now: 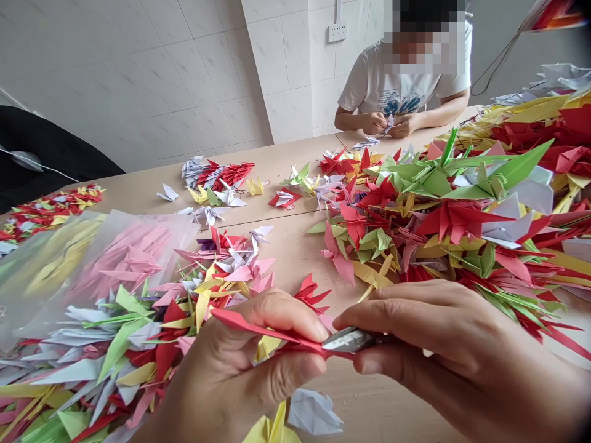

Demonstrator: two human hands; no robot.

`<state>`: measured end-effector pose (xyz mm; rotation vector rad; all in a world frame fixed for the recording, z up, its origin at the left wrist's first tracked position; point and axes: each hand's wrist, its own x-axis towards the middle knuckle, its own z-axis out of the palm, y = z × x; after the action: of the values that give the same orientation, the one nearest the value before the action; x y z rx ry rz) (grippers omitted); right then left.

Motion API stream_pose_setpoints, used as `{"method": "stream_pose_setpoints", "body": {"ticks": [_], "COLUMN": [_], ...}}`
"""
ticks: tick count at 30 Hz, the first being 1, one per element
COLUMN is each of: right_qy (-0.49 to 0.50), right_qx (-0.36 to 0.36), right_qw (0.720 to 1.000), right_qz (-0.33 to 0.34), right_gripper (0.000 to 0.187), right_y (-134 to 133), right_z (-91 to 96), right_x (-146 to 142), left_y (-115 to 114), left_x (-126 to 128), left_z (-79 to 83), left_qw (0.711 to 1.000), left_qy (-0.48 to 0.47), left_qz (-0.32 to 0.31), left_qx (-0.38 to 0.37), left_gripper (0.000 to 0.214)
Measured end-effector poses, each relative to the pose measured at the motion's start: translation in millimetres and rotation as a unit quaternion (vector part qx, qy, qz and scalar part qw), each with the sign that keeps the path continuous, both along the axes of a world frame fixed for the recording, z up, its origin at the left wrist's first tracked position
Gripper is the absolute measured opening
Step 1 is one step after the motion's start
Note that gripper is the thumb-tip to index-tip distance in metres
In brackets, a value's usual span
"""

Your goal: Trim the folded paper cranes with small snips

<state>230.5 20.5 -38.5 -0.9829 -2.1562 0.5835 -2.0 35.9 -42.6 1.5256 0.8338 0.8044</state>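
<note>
Between thumb and fingers, my left hand [258, 351] pinches a red folded paper crane [249, 325], its pointed wing sticking out to the left. My right hand [443, 344] is closed round a small metal tool with a tapered tip [348, 338], perhaps scissors or pliers; most of it is hidden by the fingers. The tool's tip touches the red paper at the left fingertips. Just below the hands lie a white paper crane [314, 411] and a yellow one [272, 427].
A large heap of mixed paper cranes [462, 215] covers the table's right side. Another pile [106, 369] spreads at the left, beside plastic bags of sorted cranes [133, 252]. Across the table [295, 237], a person [406, 104] holds a pale paper piece. Strung cranes [217, 175] lie farther back.
</note>
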Motion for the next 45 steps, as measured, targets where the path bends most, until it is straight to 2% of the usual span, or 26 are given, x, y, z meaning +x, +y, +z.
{"method": "stream_pose_setpoints", "body": {"ticks": [3,10,14,29,35,40,45], "right_qy": [-0.002,0.018,0.016,0.003,0.0,-0.006,0.033], "right_qx": [-0.012,-0.037,-0.064,-0.073,-0.039,-0.04,-0.023], "right_qw": [1.0,0.999,0.998,0.997,0.999,0.999,0.999], "right_qz": [-0.002,-0.009,-0.013,0.011,0.009,-0.012,0.004], "right_gripper": [0.009,0.007,0.01,0.013,0.014,0.017,0.015], "right_y": [0.5,1.8,0.4,0.1,0.6,1.6,4.7], "right_z": [2.2,4.5,7.3,7.4,4.4,6.3,7.1], "right_x": [0.4,-0.8,-0.2,2.3,0.5,0.1,2.0], "left_y": [2.9,2.8,2.4,3.0,0.8,0.4,2.6], "left_x": [-0.2,-1.0,0.1,-0.8,0.4,0.6,-0.3], "left_z": [2.7,2.9,4.4,4.6,3.5,2.5,1.8], "left_qw": [1.0,1.0,0.999,0.998,0.998,0.993,0.982], "left_qy": [-0.001,-0.014,-0.031,-0.037,-0.035,-0.065,-0.124], "left_qz": [-0.015,0.004,0.006,-0.021,-0.015,-0.021,-0.031], "left_qx": [-0.01,-0.004,-0.028,-0.051,-0.041,-0.094,-0.141], "left_gripper": [0.006,0.005,0.003,0.004,0.005,0.007,0.005]}}
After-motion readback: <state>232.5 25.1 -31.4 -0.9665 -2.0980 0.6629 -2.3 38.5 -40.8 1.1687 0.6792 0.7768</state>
